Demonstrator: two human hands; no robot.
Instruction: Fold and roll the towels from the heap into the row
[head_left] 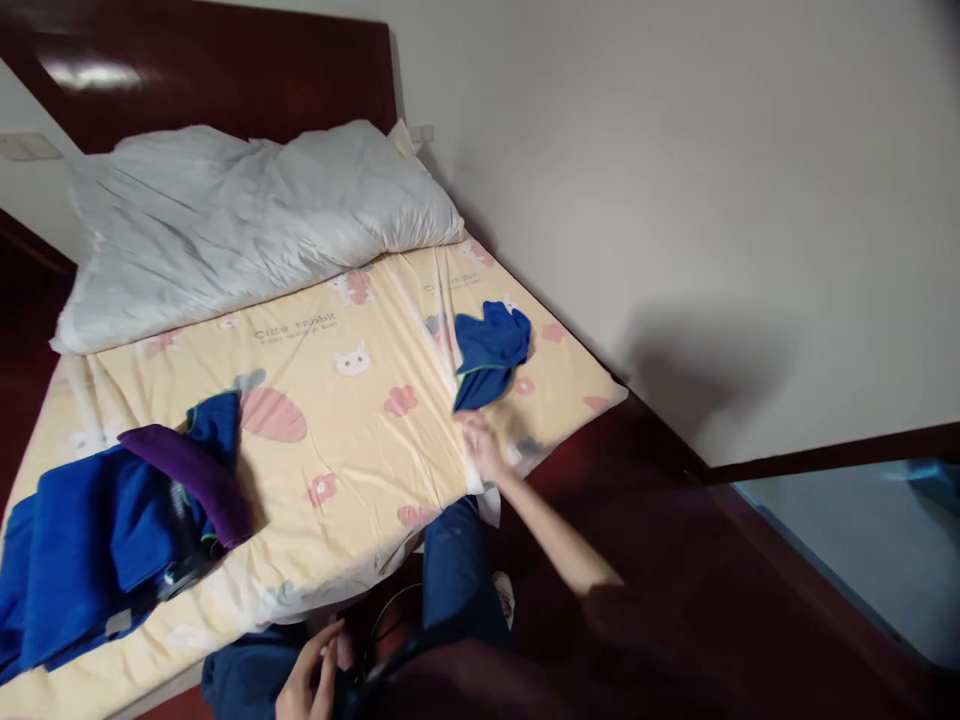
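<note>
My right hand reaches over the near right part of the bed, smeared by motion. Its fingertips are right by the lower corner of a crumpled blue cloth with a thin green edge; whether they grip it or the sheet I cannot tell. Low in the view, in front of my body, is my left hand, its fingers loosely bent and apart, with nothing visible in them. At the bed's left lie blue folded cloth and, across it, a curved purple fabric piece.
A yellow sheet with rabbit and carrot prints covers the bed. Along the dark wooden headboard lies a large white pillow or quilt. The white wall runs down the right side, above dark red floor.
</note>
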